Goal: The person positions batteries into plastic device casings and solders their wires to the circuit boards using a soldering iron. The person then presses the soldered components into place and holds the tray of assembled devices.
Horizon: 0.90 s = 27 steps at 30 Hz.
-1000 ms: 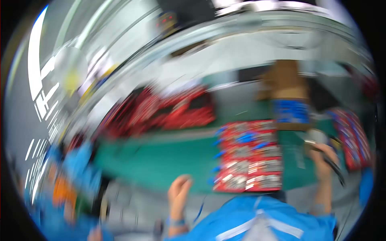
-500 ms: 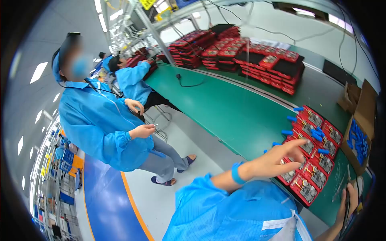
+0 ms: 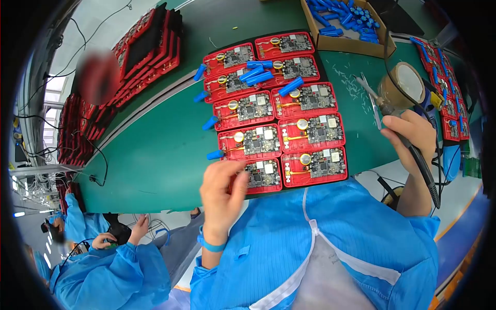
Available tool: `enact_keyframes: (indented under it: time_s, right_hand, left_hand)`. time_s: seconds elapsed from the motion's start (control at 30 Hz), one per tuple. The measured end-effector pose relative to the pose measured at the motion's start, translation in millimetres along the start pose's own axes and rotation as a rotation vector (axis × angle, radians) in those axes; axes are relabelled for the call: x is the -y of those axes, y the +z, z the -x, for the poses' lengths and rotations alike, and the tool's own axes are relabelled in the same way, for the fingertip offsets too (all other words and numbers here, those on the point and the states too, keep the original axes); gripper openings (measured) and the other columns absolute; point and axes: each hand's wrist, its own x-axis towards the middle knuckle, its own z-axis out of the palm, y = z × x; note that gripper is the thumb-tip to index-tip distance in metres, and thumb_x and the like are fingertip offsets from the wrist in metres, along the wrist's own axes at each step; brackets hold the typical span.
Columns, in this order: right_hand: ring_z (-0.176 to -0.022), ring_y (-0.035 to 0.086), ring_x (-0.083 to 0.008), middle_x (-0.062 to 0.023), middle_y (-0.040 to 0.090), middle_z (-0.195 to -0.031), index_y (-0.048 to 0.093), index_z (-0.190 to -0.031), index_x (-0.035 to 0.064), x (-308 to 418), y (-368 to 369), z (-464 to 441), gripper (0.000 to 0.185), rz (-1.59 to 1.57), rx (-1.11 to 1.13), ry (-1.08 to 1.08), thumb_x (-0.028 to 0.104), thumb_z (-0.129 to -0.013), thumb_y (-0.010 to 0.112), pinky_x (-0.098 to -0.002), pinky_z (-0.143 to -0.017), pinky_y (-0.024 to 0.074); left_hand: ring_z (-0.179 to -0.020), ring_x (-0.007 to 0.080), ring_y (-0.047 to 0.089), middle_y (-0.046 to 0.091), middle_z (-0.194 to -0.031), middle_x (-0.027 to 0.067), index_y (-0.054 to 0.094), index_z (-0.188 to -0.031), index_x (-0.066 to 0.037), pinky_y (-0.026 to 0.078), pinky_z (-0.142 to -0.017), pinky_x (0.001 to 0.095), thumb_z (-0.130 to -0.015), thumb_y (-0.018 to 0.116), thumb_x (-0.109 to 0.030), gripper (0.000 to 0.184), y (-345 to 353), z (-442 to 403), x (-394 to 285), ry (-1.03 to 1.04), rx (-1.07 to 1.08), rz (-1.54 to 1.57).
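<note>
My left hand is at the near-left red case, fingers curled over its left edge; whatever lies under the fingertips is hidden. My right hand grips a soldering iron with a dark handle and cord, its tip pointing away to the upper left. Two columns of red cases hold green-grey circuit boards with round coin cells. Blue cylindrical batteries stick out along the left side, and several loose batteries lie across the far cases. A slim silver tool lies by the iron.
A cardboard box of blue batteries stands at the back. Right of the cases are a round roll and more red cases. Stacked red cases are at the left. Co-workers in blue are at lower left.
My view has swung from the co-worker down to the bench. My left hand, earlier stretched out above the cases, is now curled at the near-left case. The right hand still holds the iron.
</note>
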Motion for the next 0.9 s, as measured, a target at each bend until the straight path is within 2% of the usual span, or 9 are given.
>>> enact_keyframes:
  time_s: [0.07,0.17,0.27,0.47,0.6,0.67,0.8,0.87,0.9]
  right_hand:
    - [-0.048,0.046,-0.0183,-0.0050,0.047,-0.057,0.065,-0.093,0.0100,-1,7,-3,0.032,0.011,-0.002,0.009,0.005,-0.063,0.075,-0.0292,-0.043,0.0334]
    - [-0.047,0.045,-0.0176,-0.0041,0.046,-0.056,0.065,-0.093,0.0110,-8,10,-8,0.033,0.042,0.011,-0.079,0.006,-0.062,0.075,-0.0294,-0.041,0.0327]
    - [-0.046,0.045,-0.0177,-0.0039,0.044,-0.055,0.064,-0.093,0.0109,-12,10,-11,0.035,0.072,-0.027,-0.086,0.006,-0.061,0.076,-0.0295,-0.041,0.0319]
    - [-0.049,0.043,-0.0185,-0.0043,0.044,-0.058,0.062,-0.097,0.0106,-25,4,-9,0.034,0.144,-0.029,-0.046,0.006,-0.065,0.074,-0.0293,-0.046,0.0319]
    - [-0.050,0.043,-0.0186,-0.0045,0.044,-0.059,0.062,-0.097,0.0101,-28,-1,-12,0.035,0.155,-0.048,-0.040,0.006,-0.065,0.074,-0.0289,-0.046,0.0316]
    - [-0.044,0.037,-0.0163,-0.0025,0.036,-0.053,0.063,-0.095,0.0101,-30,-1,-16,0.036,0.158,-0.129,-0.088,0.003,-0.061,0.075,-0.0283,-0.041,0.0277]
    - [-0.044,0.038,-0.0168,-0.0030,0.038,-0.053,0.063,-0.096,0.0094,-33,-3,-15,0.038,0.162,-0.111,-0.064,0.002,-0.061,0.075,-0.0285,-0.041,0.0281]
    - [-0.044,0.042,-0.0170,-0.0037,0.044,-0.054,0.063,-0.098,0.0093,-34,0,-18,0.040,0.142,-0.154,-0.090,0.002,-0.060,0.075,-0.0281,-0.040,0.0307]
    - [-0.044,0.042,-0.0170,-0.0037,0.044,-0.054,0.063,-0.098,0.0093,-34,1,-19,0.040,0.141,-0.155,-0.087,0.002,-0.060,0.075,-0.0281,-0.040,0.0307]
  left_hand:
    - [-0.093,0.0251,0.055,0.061,-0.095,0.0050,0.063,-0.093,-0.008,0.040,-0.083,0.0383,-0.069,0.070,-0.011,0.025,11,-9,-13,0.259,0.156,-0.132]
    - [-0.097,0.0276,0.053,0.060,-0.095,0.0049,0.063,-0.093,-0.009,0.037,-0.088,0.0420,-0.064,0.072,-0.011,0.031,24,-11,-26,0.410,0.243,-0.227]
    - [-0.098,0.0259,0.053,0.060,-0.096,0.0035,0.063,-0.092,-0.010,0.036,-0.088,0.0418,-0.064,0.072,-0.010,0.029,26,-11,-19,0.382,0.187,-0.225]
    - [-0.087,0.0287,0.057,0.061,-0.095,0.0105,0.061,-0.095,-0.004,0.044,-0.077,0.0372,-0.072,0.066,-0.004,0.023,33,-74,-34,0.327,0.089,-0.124]
    - [-0.087,0.0306,0.057,0.060,-0.093,0.0128,0.060,-0.095,-0.003,0.045,-0.075,0.0374,-0.073,0.067,-0.008,0.024,69,-124,-44,0.372,0.102,-0.243]
    - [-0.086,0.0312,0.057,0.060,-0.092,0.0134,0.060,-0.095,-0.002,0.046,-0.074,0.0375,-0.073,0.067,-0.009,0.024,79,-136,-44,0.369,0.116,-0.315]
    - [-0.084,0.0318,0.057,0.059,-0.088,0.0135,0.060,-0.094,-0.001,0.046,-0.072,0.0386,-0.072,0.068,-0.010,0.025,91,-144,-30,0.330,0.151,-0.352]
    - [-0.081,0.0331,0.057,0.060,-0.085,0.0139,0.059,-0.093,0.000,0.047,-0.072,0.0388,-0.073,0.066,-0.008,0.022,89,-146,-26,0.315,0.171,-0.311]
    - [-0.078,0.0276,0.060,0.061,-0.080,0.0104,0.058,-0.092,0.001,0.048,-0.069,0.0357,-0.078,0.064,-0.009,0.018,88,-146,-27,0.336,0.140,-0.334]
